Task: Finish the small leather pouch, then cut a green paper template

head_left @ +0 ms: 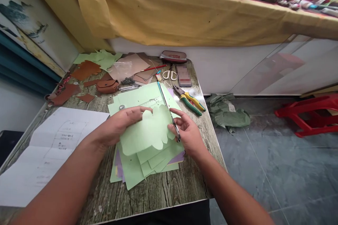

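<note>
My left hand (129, 119) grips a pale green paper cutout (146, 132) with a scalloped edge, its thumb hidden underneath. The cutout is raised over a stack of green sheets (134, 172), with some purple paper showing among them. My right hand (187, 130) pinches a slim, pen-like tool (174, 126), dark and silver near the fingers; its exact kind is unclear. The tool lies beside the cutout's right edge, in line with a blue-tipped length pointing away from me. A small round metal piece (121, 107) and a ruler (154, 102) rest on the sheets.
Green-and-yellow pliers (188, 100), white-handled scissors (169, 75) and a red pencil (154, 68) lie behind the stack. Brown leather pieces (86, 70) and a small leather pouch (107, 86) sit at back left. A drawn-on white sheet (52, 147) lies left; a red stool (308, 114) stands right.
</note>
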The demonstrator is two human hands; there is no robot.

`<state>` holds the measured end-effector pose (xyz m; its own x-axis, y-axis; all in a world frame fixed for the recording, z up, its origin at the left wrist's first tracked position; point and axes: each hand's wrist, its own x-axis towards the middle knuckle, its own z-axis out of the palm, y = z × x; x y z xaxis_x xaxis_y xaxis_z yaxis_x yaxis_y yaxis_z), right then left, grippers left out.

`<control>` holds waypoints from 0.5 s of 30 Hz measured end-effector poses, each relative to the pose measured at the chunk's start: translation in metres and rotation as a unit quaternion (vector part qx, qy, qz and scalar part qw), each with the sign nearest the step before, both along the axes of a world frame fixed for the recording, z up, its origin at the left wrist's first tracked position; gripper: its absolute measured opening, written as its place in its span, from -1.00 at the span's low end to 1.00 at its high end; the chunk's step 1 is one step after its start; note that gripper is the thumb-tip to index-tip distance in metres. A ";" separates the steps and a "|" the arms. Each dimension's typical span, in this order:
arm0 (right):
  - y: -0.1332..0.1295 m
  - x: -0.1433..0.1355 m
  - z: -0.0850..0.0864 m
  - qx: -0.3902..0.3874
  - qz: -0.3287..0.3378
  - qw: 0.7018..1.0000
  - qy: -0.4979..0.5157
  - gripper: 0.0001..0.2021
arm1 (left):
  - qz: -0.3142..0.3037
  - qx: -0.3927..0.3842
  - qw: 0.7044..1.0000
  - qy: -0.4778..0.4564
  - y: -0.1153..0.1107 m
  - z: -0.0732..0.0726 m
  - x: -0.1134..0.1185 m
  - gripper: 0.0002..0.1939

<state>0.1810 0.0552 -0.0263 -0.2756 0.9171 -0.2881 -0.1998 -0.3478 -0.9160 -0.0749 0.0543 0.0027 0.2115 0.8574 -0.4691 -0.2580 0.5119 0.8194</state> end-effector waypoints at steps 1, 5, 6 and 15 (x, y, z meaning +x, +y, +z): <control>0.003 -0.002 0.001 0.002 -0.027 1.000 -0.001 -0.31 | 0.040 0.008 0.998 -0.044 -0.003 -0.005 -0.001 -0.28; 0.013 -0.008 0.007 0.017 -0.115 0.993 0.010 -0.30 | 0.074 0.076 0.977 -0.186 -0.020 -0.023 0.004 -0.01; 0.015 -0.010 0.008 0.022 -0.127 0.991 0.015 -0.29 | 0.047 0.094 0.974 -0.203 -0.024 -0.027 0.008 0.03; 0.008 -0.026 -0.003 0.063 -0.093 0.994 0.004 -0.24 | -0.013 0.076 0.992 0.095 -0.029 -0.039 0.051 -0.44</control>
<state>0.1554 0.0632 -0.0294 -0.0994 0.9809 -0.1672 -0.2580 -0.1877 -0.9478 -0.0244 0.0253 -0.0367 0.1553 0.9169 -0.3676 -0.0793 0.3825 0.9206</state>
